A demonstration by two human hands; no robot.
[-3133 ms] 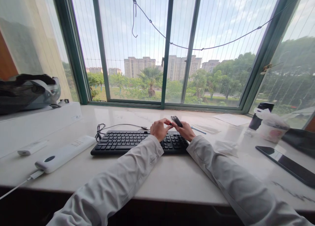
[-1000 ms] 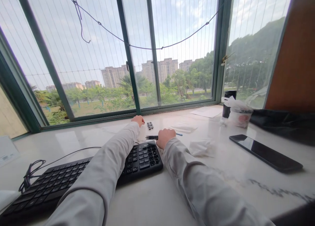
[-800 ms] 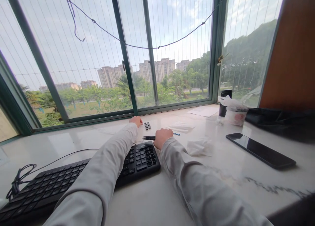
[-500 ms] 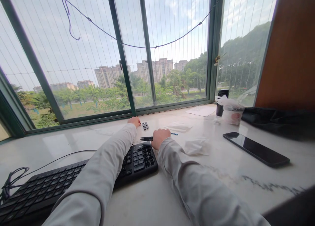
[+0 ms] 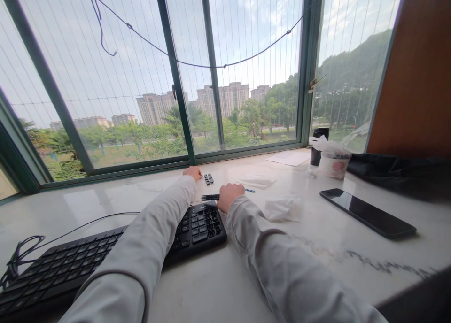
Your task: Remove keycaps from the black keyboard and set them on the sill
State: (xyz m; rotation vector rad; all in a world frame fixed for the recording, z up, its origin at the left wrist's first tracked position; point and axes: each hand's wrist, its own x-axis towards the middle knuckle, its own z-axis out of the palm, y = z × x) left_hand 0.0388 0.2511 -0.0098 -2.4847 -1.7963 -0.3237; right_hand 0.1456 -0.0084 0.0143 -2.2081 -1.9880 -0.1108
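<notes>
My left hand (image 5: 193, 172) rests on the pale stone counter beyond the black keyboard (image 5: 88, 259), just left of a short row of small black keycaps (image 5: 209, 178). Its fingers curl away from me, so what they hold is hidden. My right hand (image 5: 230, 194) is a fist at the keyboard's far right corner, closed on a slim black tool (image 5: 210, 197) that points left. Both arms wear light grey sleeves and lie across the keyboard's number pad.
A crumpled tissue (image 5: 282, 208) and a dark phone (image 5: 366, 212) lie to the right. A plastic-covered cup (image 5: 333, 162), a dark bottle (image 5: 319, 142) and paper sheets (image 5: 289, 157) sit near the window. The keyboard cable (image 5: 21, 257) coils at left.
My hands went from above the keyboard, working together on the tool, to the counter behind it. Over the last second the view only drifted slightly; the hands stay put.
</notes>
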